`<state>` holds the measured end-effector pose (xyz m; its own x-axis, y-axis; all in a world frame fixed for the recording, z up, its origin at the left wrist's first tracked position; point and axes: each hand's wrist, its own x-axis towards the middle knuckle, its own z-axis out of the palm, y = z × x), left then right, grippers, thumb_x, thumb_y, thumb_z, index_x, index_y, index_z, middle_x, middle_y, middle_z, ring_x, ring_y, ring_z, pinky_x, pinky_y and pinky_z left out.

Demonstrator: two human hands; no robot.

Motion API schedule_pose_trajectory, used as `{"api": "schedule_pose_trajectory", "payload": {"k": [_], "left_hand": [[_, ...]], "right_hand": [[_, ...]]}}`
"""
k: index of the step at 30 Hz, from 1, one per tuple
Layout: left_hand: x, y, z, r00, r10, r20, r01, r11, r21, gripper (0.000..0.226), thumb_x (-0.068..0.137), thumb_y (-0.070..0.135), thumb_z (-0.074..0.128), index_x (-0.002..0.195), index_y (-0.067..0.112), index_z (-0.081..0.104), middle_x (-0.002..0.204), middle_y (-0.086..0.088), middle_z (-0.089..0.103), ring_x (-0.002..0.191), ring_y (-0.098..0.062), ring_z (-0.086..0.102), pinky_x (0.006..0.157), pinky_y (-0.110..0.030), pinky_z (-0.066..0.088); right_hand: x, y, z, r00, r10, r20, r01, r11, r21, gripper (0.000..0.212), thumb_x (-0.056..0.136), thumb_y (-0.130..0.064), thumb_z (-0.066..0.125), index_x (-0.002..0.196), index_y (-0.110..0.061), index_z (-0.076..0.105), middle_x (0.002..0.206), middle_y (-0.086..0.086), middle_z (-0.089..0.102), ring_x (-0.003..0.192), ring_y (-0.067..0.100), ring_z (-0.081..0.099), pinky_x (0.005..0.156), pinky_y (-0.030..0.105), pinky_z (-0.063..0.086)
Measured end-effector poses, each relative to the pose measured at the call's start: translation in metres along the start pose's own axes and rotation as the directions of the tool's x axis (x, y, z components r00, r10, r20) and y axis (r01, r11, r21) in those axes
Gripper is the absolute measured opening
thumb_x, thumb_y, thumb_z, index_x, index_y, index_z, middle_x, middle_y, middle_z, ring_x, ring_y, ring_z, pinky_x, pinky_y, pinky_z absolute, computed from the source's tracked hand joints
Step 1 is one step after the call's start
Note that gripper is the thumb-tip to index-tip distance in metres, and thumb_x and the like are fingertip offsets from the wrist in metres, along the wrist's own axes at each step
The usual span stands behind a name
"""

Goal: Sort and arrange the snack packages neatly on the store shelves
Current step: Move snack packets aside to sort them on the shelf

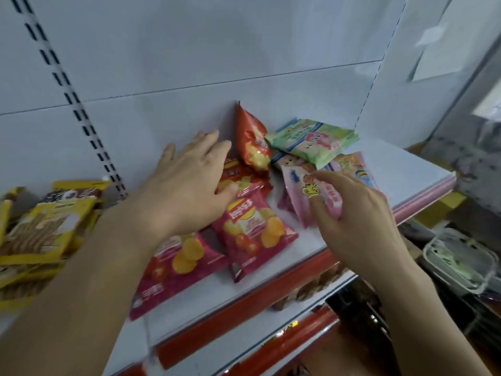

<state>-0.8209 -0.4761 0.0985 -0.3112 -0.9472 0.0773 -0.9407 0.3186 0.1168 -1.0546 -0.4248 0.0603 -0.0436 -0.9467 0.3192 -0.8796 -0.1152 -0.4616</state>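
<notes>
Yellow boxes (40, 229) lie heaped at the shelf's (271, 270) left end. The left hand (187, 185), fingers spread and holding nothing, rests flat on the red chip bags (254, 229) at the middle. Further right, the right hand (355, 221) pinches a pink packet (311, 196), below a green packet (311, 141).

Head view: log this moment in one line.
left hand: flat on red chip bags | right hand: pinching pink packet | shelf: unsorted

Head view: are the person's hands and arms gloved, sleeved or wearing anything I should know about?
Both are bare. The left hand and right hand show no gloves or rings, and no watch or band shows at either wrist. No sleeves reach the visible forearms.
</notes>
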Motion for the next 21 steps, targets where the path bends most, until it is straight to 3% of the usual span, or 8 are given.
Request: {"api": "schedule_pose_trajectory", "payload": {"k": [3, 5, 7, 9, 12, 15, 18, 21], "left_hand": [[0.035, 0.043, 0.011, 0.999, -0.031, -0.032, 0.031, 0.999, 0.007, 0.065, 0.1, 0.051, 0.044, 0.156, 0.026, 0.023, 0.166, 0.0, 0.021, 0.152, -0.019, 0.022, 0.121, -0.047, 0.024], [0.06, 0.067, 0.02, 0.997, -0.053, -0.06, 0.051, 0.998, -0.04, 0.052, 0.099, 0.047, 0.047, 0.146, 0.027, 0.036, 0.143, -0.001, 0.053, 0.13, -0.025, 0.05, 0.104, -0.045, 0.045], [0.087, 0.085, 0.028, 0.994, -0.096, -0.052, 0.088, 0.985, -0.149, 0.046, 0.098, 0.044, 0.049, 0.141, 0.03, 0.042, 0.12, 0.003, 0.067, 0.108, -0.023, 0.063, 0.091, -0.045, 0.053], [0.108, 0.1, 0.038, 0.984, -0.166, -0.057, 0.146, 0.955, -0.258, 0.041, 0.1, 0.041, 0.051, 0.139, 0.029, 0.048, 0.113, 0.005, 0.071, 0.101, -0.019, 0.066, 0.088, -0.043, 0.055], [0.127, 0.12, 0.052, 0.966, -0.236, -0.102, 0.194, 0.928, -0.317, 0.033, 0.102, 0.038, 0.05, 0.13, 0.023, 0.057, 0.11, 0.004, 0.071, 0.094, -0.016, 0.068, 0.085, -0.043, 0.057], [0.136, 0.131, 0.06, 0.934, -0.295, -0.203, 0.195, 0.895, -0.402, 0.035, 0.102, 0.04, 0.052, 0.132, 0.023, 0.058, 0.108, 0.013, 0.068, 0.089, -0.007, 0.067, 0.084, -0.036, 0.057], [0.141, 0.142, 0.057, 0.867, -0.41, -0.284, 0.089, 0.688, -0.721, 0.044, 0.1, 0.035, 0.06, 0.141, 0.03, 0.047, 0.118, 0.021, 0.063, 0.097, 0.001, 0.067, 0.081, -0.027, 0.06], [0.149, 0.155, 0.053, 0.821, -0.552, -0.148, -0.022, 0.228, -0.973, 0.051, 0.095, 0.027, 0.068, 0.141, 0.029, 0.043, 0.118, 0.01, 0.068, 0.095, -0.007, 0.074, 0.068, -0.029, 0.062]], "right_hand": [[0.035, 0.052, -0.008, 0.995, -0.041, -0.089, 0.047, 0.996, 0.075, 0.029, 0.095, -0.026, 0.06, 0.124, -0.029, 0.065, 0.107, -0.011, 0.067, 0.106, 0.015, 0.056, 0.083, 0.026, 0.035], [0.067, 0.086, -0.017, 0.986, -0.022, -0.166, 0.044, 0.99, 0.134, 0.021, 0.095, -0.026, 0.061, 0.114, -0.029, 0.067, 0.087, -0.011, 0.063, 0.09, 0.016, 0.055, 0.075, 0.029, 0.033], [0.105, 0.111, -0.023, 0.977, 0.027, -0.21, 0.016, 0.979, 0.203, 0.018, 0.096, -0.03, 0.06, 0.112, -0.028, 0.067, 0.087, -0.008, 0.063, 0.086, 0.016, 0.057, 0.072, 0.031, 0.035], [0.143, 0.126, -0.022, 0.991, 0.064, -0.12, -0.03, 0.964, 0.263, 0.025, 0.098, -0.04, 0.055, 0.117, -0.026, 0.065, 0.096, -0.005, 0.066, 0.089, 0.017, 0.059, 0.074, 0.03, 0.037], [0.184, 0.129, -0.014, 0.981, 0.044, 0.188, -0.092, 0.963, 0.252, 0.041, 0.099, -0.054, 0.048, 0.119, -0.024, 0.067, 0.102, -0.005, 0.067, 0.093, 0.018, 0.061, 0.079, 0.034, 0.046], [0.198, 0.13, -0.007, 0.983, -0.062, 0.17, 0.009, 0.954, 0.299, 0.022, 0.096, -0.04, 0.059, 0.107, -0.026, 0.071, 0.093, -0.009, 0.072, 0.087, 0.015, 0.068, 0.074, 0.034, 0.055], [0.198, 0.138, -0.01, 0.998, -0.04, 0.043, 0.002, 0.757, 0.654, 0.023, 0.092, -0.022, 0.069, 0.113, -0.028, 0.066, 0.089, -0.006, 0.073, 0.078, 0.011, 0.072, 0.067, 0.032, 0.058], [0.194, 0.145, -0.017, 0.988, -0.021, 0.152, -0.13, 0.417, 0.9, 0.035, 0.09, -0.009, 0.074, 0.119, -0.02, 0.059, 0.101, 0.01, 0.073, 0.085, 0.023, 0.077, 0.068, 0.039, 0.063]]}}
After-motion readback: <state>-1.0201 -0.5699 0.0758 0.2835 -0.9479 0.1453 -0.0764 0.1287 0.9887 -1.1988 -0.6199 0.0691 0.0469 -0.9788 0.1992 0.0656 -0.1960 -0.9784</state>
